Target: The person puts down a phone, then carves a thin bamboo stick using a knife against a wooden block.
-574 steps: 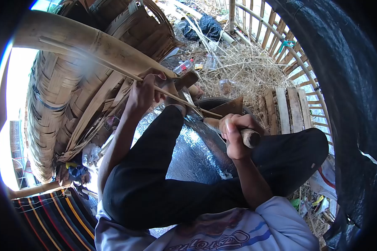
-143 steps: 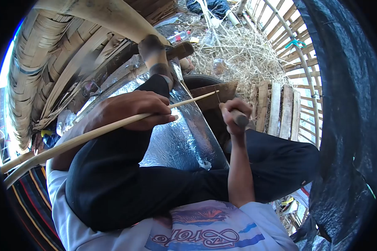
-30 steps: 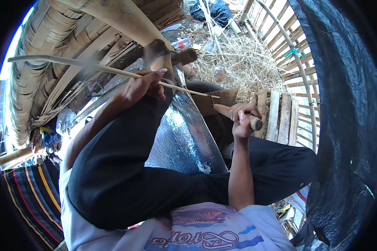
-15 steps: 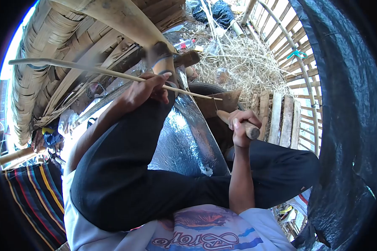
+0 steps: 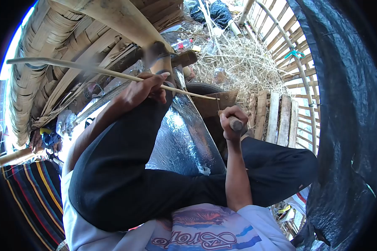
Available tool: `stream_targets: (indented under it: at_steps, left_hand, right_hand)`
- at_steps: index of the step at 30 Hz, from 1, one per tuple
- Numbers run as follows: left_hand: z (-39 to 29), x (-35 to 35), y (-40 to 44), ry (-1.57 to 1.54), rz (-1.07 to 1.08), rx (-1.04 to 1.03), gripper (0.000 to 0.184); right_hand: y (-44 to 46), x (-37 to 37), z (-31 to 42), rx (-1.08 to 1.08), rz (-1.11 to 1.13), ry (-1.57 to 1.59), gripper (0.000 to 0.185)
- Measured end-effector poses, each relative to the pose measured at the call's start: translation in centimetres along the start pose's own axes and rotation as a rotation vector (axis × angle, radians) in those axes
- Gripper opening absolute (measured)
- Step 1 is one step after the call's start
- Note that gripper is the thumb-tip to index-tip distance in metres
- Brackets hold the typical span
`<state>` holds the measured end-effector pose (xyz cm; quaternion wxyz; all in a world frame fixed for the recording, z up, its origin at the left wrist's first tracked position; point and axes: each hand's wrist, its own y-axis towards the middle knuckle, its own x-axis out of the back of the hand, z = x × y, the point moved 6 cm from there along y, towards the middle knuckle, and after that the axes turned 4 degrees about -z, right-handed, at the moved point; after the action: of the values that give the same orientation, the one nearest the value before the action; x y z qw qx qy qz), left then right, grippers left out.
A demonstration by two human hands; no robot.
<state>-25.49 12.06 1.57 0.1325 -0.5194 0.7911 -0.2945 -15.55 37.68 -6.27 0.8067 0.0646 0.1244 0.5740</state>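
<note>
My left hand (image 5: 145, 88) is closed around a long, thin, pale stick (image 5: 113, 74). The stick slants from the upper left down to a tip right of centre. My right hand (image 5: 233, 121) grips a tool with a thick, round wooden handle (image 5: 236, 124), its butt end facing me. A thin line shows between the handle and the stick's tip; whether it is a narrow blade or a cord I cannot make out. Behind the tip is a flat brown piece (image 5: 227, 98) with small holes. My left forearm lies along my raised, dark-trousered knee (image 5: 113, 163).
A shiny dark sheet (image 5: 188, 138) lies between my legs. A thick bamboo pole (image 5: 117, 19) and woven bamboo (image 5: 50, 37) stand at left. Straw (image 5: 243, 62), wooden slats (image 5: 273, 117) and a bamboo lattice wall (image 5: 299, 54) lie beyond. Black plastic sheeting (image 5: 343, 125) hangs at right.
My right hand has shifted left with the wooden-handled tool and turned it, so its butt now points more toward me. My left hand and the stick hold nearly the same place.
</note>
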Motion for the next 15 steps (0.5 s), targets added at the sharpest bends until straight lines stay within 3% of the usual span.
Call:
stream_targets:
  at_steps: [4, 11, 12, 15]
  left_hand:
    - [0.3, 0.5, -0.4, 0.051, -0.030, 0.005, 0.041]
    - [0.0, 0.1, -0.4, 0.046, -0.024, 0.023, 0.042]
    - [-0.1, 0.2, -0.4, 0.063, -0.025, 0.019, 0.042]
    - [0.1, 0.3, -0.4, 0.014, -0.072, 0.019, 0.041]
  right_hand:
    - [0.5, -0.2, 1.7, -0.035, 0.018, 0.317, 0.016]
    - [0.4, 0.2, 1.7, 0.038, 0.003, 0.165, 0.013]
    - [0.7, -0.5, 3.3, 0.011, 0.031, 0.360, 0.012]
    - [0.1, -0.8, 2.7, 0.046, 0.034, 0.349, 0.012]
